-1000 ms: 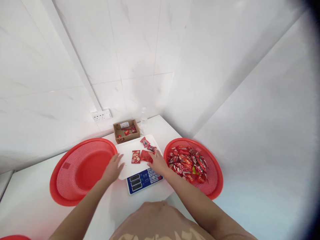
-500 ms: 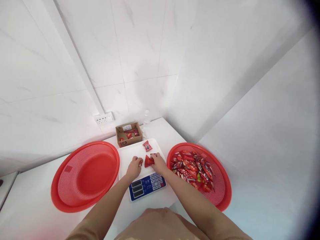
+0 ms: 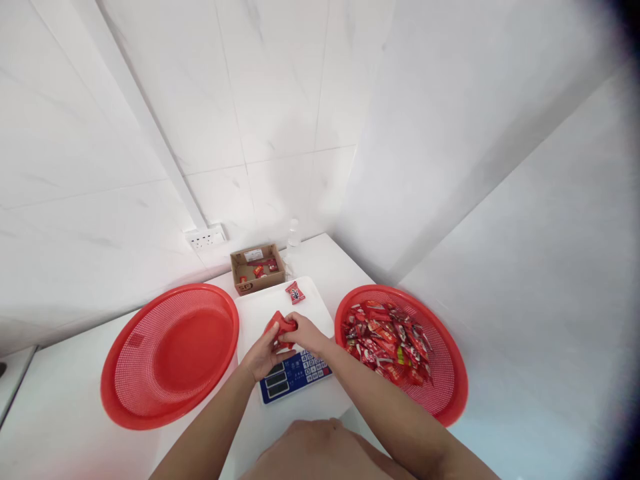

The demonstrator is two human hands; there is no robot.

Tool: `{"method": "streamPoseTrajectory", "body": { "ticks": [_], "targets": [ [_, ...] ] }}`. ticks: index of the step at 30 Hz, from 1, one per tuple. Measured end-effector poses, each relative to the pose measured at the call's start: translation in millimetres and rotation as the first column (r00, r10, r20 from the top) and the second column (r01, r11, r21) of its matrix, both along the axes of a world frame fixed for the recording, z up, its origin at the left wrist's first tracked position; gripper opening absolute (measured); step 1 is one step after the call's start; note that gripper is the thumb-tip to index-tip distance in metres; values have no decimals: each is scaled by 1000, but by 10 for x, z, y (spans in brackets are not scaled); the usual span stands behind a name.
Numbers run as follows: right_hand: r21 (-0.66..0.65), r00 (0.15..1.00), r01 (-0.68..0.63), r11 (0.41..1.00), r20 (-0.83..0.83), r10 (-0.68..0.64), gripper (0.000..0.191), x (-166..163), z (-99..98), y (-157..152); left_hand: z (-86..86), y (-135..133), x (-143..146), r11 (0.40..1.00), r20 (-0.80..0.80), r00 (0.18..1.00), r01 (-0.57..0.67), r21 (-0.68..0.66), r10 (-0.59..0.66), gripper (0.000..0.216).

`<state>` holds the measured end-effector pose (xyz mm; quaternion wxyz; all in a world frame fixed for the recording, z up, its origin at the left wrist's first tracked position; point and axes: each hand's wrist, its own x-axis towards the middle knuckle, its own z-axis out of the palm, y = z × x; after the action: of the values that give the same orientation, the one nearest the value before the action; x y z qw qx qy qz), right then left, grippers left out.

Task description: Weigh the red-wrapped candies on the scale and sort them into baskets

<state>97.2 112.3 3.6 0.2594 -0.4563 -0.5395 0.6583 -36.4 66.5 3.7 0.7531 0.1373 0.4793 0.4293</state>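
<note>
My right hand (image 3: 306, 333) pinches a red wrapped snack packet (image 3: 278, 321) over the front of the white weighing scale (image 3: 253, 308). My left hand (image 3: 261, 355) meets it from the left, its thumb and fingers closed about the same red packet. How many packets are between the hands I cannot tell. Another red wrapped snack packet (image 3: 295, 293), with dark and white print, lies at the back of the scale's pan. Below my hands the scale's blue keypad panel (image 3: 300, 375) is partly covered.
To the left stands a red plastic basket (image 3: 111, 393) with nothing in it. A second red basket (image 3: 453, 393) at the right holds a heap of wrapped snack packets (image 3: 387, 340). Behind the scale are a cardboard box (image 3: 259, 285) with several packets and a clear bottle (image 3: 294, 233).
My right hand has moved left and nearer to me with the red packet. My left hand has turned and come down to it, so both hands now meet at the packet.
</note>
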Motion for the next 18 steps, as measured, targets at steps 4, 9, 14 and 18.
{"method": "streamPoseTrajectory", "body": {
  "ticks": [4,9,14,18],
  "targets": [
    [-33,985,-164,986,-52,162,39,-10,14,12,70,-11,-156,1000,-5,1000,18,-21,-18,36],
    [119,978,-83,989,201,58,32,7,-15,301,106,-10,-342,982,-47,986,-167,-87,163,31],
    [430,782,-153,890,604,-157,39,55,-174,667,158,-25,-371,964,11,971,-236,-124,239,33],
    [417,747,-189,889,649,-146,24,66,-253,730,227,-11,-340,957,75,961,-257,-132,268,30]
  ]
}}
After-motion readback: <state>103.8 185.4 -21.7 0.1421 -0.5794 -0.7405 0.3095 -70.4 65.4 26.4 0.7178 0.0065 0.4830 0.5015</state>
